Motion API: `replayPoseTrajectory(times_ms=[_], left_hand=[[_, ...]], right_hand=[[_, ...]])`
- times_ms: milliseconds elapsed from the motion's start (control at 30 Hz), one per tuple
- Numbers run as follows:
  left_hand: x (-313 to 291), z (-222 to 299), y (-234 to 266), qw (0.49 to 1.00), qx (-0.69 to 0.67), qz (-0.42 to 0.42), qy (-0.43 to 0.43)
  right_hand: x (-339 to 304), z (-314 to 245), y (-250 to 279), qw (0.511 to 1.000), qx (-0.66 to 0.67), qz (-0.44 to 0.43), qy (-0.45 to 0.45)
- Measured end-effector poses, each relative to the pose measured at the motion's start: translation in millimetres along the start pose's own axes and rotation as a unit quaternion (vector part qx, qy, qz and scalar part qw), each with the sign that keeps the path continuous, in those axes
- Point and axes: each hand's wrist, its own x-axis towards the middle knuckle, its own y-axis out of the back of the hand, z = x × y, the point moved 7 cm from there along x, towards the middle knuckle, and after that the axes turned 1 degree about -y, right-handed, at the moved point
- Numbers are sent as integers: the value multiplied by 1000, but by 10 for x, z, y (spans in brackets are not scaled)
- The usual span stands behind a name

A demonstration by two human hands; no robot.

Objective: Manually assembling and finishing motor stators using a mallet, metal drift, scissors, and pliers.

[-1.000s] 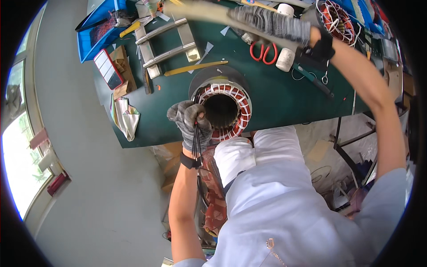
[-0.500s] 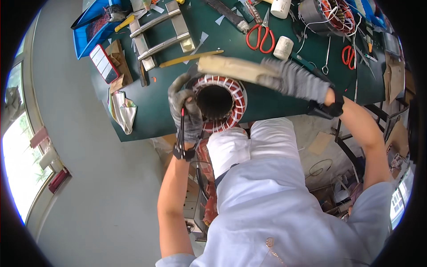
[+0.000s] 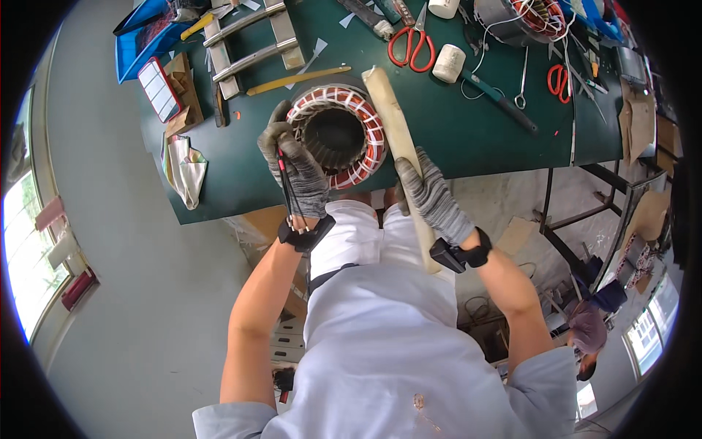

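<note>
A round motor stator [image 3: 374, 132] with red-brown windings and white lacing stands on the green table, its dark bore facing up. My left hand [image 3: 298, 164], in a grey glove, is curled against its left rim. Several black lead wires with red sleeves [image 3: 285, 179] pass through its closed fingers and trail to the wrist. My gloved right hand [image 3: 431, 194] is wrapped round a long pale wooden bar [image 3: 395, 121]. The bar slants just right of the stator, its far end over the table and its near end over my lap. Whether it touches the stator, I cannot tell.
Beyond the stator lie a yellow strip [image 3: 300, 79] and a metal frame [image 3: 252, 51]. Red-handled scissors [image 3: 412, 50], a white spool [image 3: 448, 64] and a green-handled tool [image 3: 501, 99] lie farther right. Another wound stator [image 3: 504, 25] stands far right. A person [image 3: 587, 329] is at lower right.
My right hand has come nearer and leftward. The wooden bar has swung from crosswise beyond the stator to lengthwise along its right side. My left hand stays at the left rim.
</note>
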Motion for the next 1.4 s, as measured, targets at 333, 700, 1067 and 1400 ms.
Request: replayPoseTrajectory(times_ms=[333, 700, 1067, 1400], left_hand=[[-177, 55, 95, 992, 83, 95, 11], [40, -210, 59, 996, 17, 62, 63], [-154, -230, 114, 990, 2, 129, 55], [-736, 846, -102, 948, 282, -106, -98]], right_hand=[[-213, 111, -70, 990, 69, -67, -99], [1627, -286, 345, 953, -140, -219, 157], [85, 1189, -466, 919, 153, -203, -302], [607, 1222, -203, 983, 62, -127, -114]])
